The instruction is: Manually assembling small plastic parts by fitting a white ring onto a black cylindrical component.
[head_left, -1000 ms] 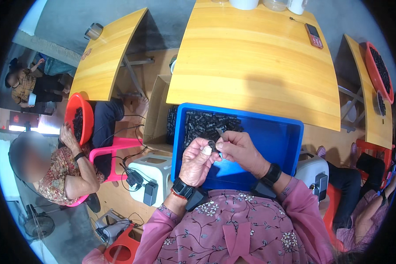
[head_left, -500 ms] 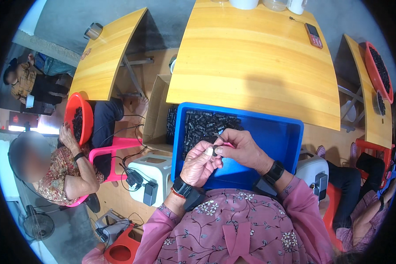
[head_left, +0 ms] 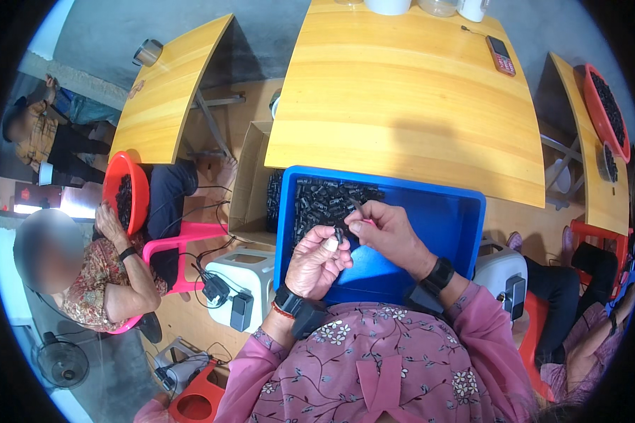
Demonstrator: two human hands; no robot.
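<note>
Over a blue plastic bin [head_left: 476,233], my left hand [head_left: 312,266] pinches a small black plastic part [head_left: 339,233] between thumb and fingers. Close by on its right, my right hand [head_left: 396,240] is closed on a thin dark tool with a bit of pink [head_left: 358,206]; its exact kind is hidden by the fingers. A small gap separates the two hands. Many similar black parts [head_left: 324,201] lie heaped in the left and far side of the bin, while its blue floor shows on the right.
A wooden table [head_left: 402,92] stands beyond the bin, with a phone [head_left: 501,55] on it. To the left are a cardboard box [head_left: 250,173], a white stool [head_left: 241,271] with cables, and a person with a red basin [head_left: 142,194]. Another red basin [head_left: 607,116] stands at the right.
My right hand has drawn slightly away to the right from my left hand, opening a gap between them. The black part stays in my left fingers, now more visible.
</note>
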